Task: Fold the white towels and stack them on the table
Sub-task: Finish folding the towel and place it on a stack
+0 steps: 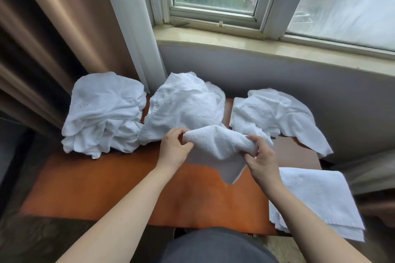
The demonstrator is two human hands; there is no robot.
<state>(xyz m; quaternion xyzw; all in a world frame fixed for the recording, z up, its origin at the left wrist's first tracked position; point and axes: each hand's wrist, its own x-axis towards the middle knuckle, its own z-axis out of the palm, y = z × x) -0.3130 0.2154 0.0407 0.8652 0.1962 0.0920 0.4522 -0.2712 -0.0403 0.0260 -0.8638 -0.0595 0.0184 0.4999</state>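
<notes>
Both hands grip a white towel (215, 145); monogrammed towel (102, 111) illegible.

Folded towel stack (316, 200) hangs off table (106, 188) edge (lower layers hidden).

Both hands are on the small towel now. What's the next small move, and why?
Probably draw the hands apart to spread the towel flat over the bare table. The left hand pinches one end and the right hand grips the other, but the cloth between them is bunched, with a corner hanging down. It needs flattening before it can join the folded stack on the right.
</notes>
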